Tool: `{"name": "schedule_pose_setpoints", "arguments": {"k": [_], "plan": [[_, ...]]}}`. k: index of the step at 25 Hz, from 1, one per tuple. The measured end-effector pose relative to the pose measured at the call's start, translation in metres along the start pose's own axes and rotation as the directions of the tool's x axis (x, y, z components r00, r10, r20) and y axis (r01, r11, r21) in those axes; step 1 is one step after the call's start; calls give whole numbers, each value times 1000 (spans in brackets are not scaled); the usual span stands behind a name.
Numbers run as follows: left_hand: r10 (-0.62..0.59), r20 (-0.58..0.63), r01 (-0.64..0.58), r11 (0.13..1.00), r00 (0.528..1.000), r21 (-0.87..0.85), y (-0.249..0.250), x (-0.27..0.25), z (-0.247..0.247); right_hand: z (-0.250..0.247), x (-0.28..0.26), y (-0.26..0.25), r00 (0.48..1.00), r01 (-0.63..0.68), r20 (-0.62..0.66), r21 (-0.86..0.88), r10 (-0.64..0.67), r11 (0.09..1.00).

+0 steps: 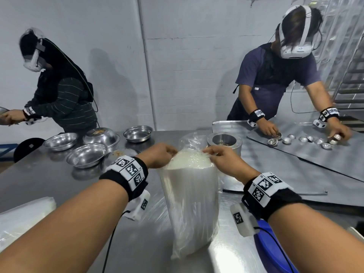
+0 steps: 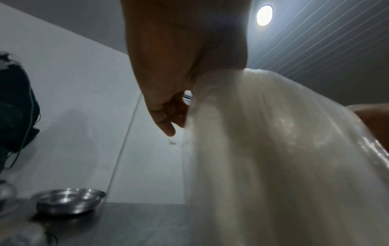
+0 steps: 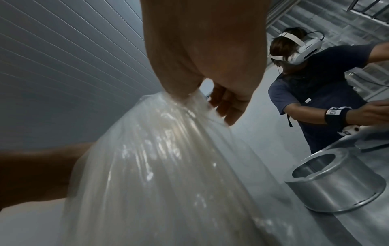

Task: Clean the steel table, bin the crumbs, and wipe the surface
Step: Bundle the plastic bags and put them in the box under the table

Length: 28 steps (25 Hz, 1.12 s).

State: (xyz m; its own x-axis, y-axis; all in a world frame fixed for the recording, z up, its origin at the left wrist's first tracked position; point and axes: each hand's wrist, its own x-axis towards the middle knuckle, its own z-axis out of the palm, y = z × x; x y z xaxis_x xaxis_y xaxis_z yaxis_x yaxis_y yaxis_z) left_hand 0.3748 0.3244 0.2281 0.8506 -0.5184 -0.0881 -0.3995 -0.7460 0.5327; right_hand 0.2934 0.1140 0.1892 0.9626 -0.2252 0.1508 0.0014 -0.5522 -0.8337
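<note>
On the steel table [image 1: 59, 186], tall clear plastic bag [image 1: 192, 203] standing upright at centre, left hand [image 1: 160, 155] and right hand [image 1: 221, 157] pinching its top, metal bowls [image 1: 86, 154] beyond left, white tiled wall [image 1: 187, 66] behind.

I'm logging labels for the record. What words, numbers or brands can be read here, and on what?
No readable text.
Left wristband: black-and-white square code patterns; the tiny characters beside them are too small to read.
Right wristband: the same.
Headset on the person opposite: small mark, blurred.
Plastic bag: no print.
</note>
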Motion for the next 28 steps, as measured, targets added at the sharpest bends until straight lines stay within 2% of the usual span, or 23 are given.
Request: {"name": "schedule_pose_setpoints", "arguments": {"k": [2, 4, 6, 8, 11, 13, 16, 18, 21, 23, 25, 26, 28], "plan": [[-26, 94, 14, 992, 995, 123, -3, 2, -3, -4, -1, -5, 985, -107, 128, -88, 118, 990], [-31, 158, 0, 981, 987, 193, -6, 4, -5, -6, -2, -7, 964, -152, 183, -222, 194, 963], [-1, 201, -38, 981, 980, 188, -11, 7, -7, -7, -3, -4, 975, -91, 173, -259, 139, 962], [67, 155, -82, 992, 986, 92, -20, 5, -4, -9, -9, -1, 990, -40, 129, -139, 58, 989], [166, -68, -169, 985, 984, -42, -36, -6, 9, -6, -25, -6, 991, 96, 95, 8, -96, 995], [212, -148, -230, 966, 966, -117, -42, -13, 20, -2, -29, -9, 986, 118, 113, 61, -124, 991], [201, -170, -239, 939, 965, -247, -49, -15, 29, 3, -20, -4, 970, 126, 210, -18, -120, 992], [203, -157, -237, 940, 967, -245, -53, -11, 30, 4, -13, -1, 951, 129, 293, -92, -97, 987], [196, -132, -224, 942, 972, -251, -55, -8, 30, 3, -4, 4, 944, 93, 326, -136, -44, 986], [187, -143, -222, 928, 972, -298, -55, -9, 32, 3, -6, 5, 939, 67, 342, -61, -42, 996], [164, -211, -239, 883, 964, -405, -55, -11, 42, 8, -14, 8, 936, 34, 344, 129, -77, 991], [142, -263, -257, 839, 954, -480, -54, -14, 50, 13, -19, 12, 945, 25, 313, 222, -95, 975], [71, -375, -299, 744, 924, -597, -53, -18, 70, 28, -29, 22, 982, 11, 170, 374, -80, 927]]}}
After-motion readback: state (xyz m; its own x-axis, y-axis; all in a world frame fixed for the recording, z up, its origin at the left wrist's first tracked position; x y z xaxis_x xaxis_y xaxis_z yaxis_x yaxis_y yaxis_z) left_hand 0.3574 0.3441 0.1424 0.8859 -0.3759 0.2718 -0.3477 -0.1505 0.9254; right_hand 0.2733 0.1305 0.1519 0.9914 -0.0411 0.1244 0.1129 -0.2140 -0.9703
